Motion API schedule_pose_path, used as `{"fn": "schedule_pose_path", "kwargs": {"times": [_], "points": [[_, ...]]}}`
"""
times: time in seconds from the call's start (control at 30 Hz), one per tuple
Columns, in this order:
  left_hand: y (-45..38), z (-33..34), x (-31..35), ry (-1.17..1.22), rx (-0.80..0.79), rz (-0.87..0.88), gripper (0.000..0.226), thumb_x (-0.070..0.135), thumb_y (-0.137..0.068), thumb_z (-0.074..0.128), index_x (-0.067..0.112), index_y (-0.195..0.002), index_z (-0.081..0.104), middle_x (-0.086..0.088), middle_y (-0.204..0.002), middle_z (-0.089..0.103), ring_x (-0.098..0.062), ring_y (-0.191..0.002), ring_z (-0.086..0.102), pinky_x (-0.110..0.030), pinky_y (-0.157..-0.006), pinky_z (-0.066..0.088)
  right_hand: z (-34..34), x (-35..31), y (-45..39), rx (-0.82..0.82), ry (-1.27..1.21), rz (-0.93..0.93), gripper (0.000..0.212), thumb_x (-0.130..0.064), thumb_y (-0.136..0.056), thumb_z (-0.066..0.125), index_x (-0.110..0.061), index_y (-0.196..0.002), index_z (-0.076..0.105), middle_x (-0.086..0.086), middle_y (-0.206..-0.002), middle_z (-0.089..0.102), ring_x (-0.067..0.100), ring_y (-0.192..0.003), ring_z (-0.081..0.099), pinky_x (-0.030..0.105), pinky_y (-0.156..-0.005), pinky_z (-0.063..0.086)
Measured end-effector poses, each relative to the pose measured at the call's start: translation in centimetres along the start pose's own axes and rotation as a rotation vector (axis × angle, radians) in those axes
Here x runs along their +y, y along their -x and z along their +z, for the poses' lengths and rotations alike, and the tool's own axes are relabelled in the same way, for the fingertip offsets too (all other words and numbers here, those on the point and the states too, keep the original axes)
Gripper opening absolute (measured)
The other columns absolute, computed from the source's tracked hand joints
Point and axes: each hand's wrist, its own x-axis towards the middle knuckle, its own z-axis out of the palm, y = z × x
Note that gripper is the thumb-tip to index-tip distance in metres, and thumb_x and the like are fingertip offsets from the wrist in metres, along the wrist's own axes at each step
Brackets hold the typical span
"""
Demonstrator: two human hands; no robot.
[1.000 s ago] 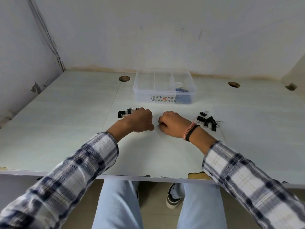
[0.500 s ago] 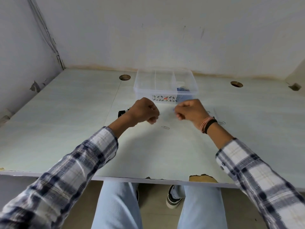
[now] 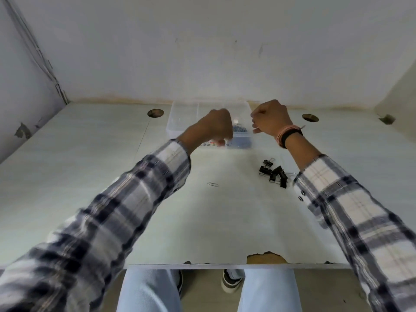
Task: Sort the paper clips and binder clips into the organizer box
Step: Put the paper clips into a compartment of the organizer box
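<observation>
Left edge: grey side wall with thin cables (image 3: 42, 64) running down into the corner. Pale wood-grain desk top (image 3: 67, 176) below it, round cable hole (image 3: 155, 113) near the back.

My left hand (image 3: 217, 127) is up over the clear plastic organizer box (image 3: 182, 118), fingers curled into a fist, knuckles toward the camera. Motion-blurred, so I can't tell whether anything is pinched inside. Plaid shirt sleeve (image 3: 126, 199) covers the forearm and hides part of the desk.

Box sits at the back centre of the desk, close to the wall, divided into compartments. Left compartment looks clear. Right-hand one holds a heap of blue paper clips (image 3: 239, 129) (partly hidden by my left fist). Patterned sticker on the front wall, mostly hidden.

One loose silver wire paper clip (image 3: 213, 184) lies flat on the desk, in front of the box and well apart from it.

My right hand (image 3: 270, 118) is raised just right of the box, also closed in a fist. Contents not visible. Pink and black bands (image 3: 289, 135) on the wrist.

Pile of black binder clips (image 3: 273, 173) on the desk right of centre, just beside my right sleeve. Second cable hole (image 3: 310, 117) behind it.
</observation>
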Motion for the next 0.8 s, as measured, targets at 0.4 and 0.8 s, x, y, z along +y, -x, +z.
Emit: {"fn": "schedule_pose_path", "kwargs": {"times": [0.4, 0.8], "points": [[4.9, 4.5, -5.8, -0.27, -0.289, 0.155, 0.013, 0.013, -0.082, 0.076, 0.002, -0.088, 0.074, -0.001, -0.078, 0.074, -0.013, -0.058, 0.069, -0.017, -0.052, 0.047, 2.7, 3.0, 3.3, -0.049, -0.116, 0.057, 0.017, 0.0, -0.088, 0.058, 0.006, -0.087, 0.074, 0.024, -0.08, 0.074, 0.031, -0.064, 0.072, 0.039, -0.066, 0.064], [4.6, 4.2, -3.9, -0.102, -0.083, 0.233, 0.012, 0.017, -0.082, 0.078, 0.009, -0.08, 0.069, -0.004, -0.075, 0.068, -0.026, -0.068, 0.071, -0.025, -0.059, 0.056, 1.7, 4.1, 4.1, -0.056, -0.271, 0.087, 0.014, 0.0, -0.087, 0.06, 0.003, -0.087, 0.074, 0.027, -0.081, 0.073, 0.035, -0.067, 0.07, 0.039, -0.066, 0.063]]}}
